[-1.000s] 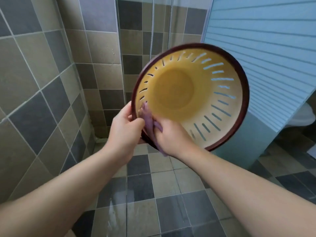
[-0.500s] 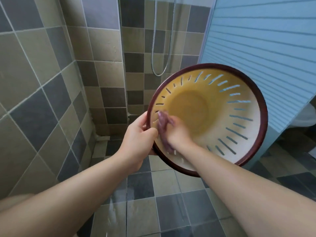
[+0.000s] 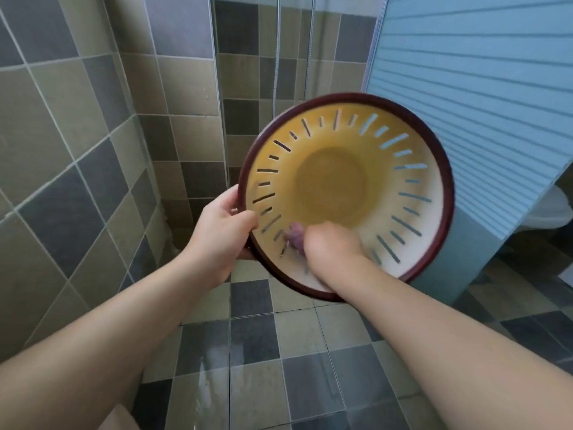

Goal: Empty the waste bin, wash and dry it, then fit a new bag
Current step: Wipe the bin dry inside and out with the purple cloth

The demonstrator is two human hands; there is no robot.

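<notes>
Left hand [image 3: 221, 235] grips bin [image 3: 412, 243] rim, right hand [image 3: 333, 243] inside pressing cloth [image 3: 294, 235]

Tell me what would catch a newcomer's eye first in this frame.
The yellow waste bin with its dark red rim and slotted wall fills the centre right, held up with its open mouth toward the camera. The left hand grips its rim at the left edge, while the right hand reaches inside and holds a purple cloth against the lower wall. Behind it at right hangs a pale blue slatted screen.
</notes>
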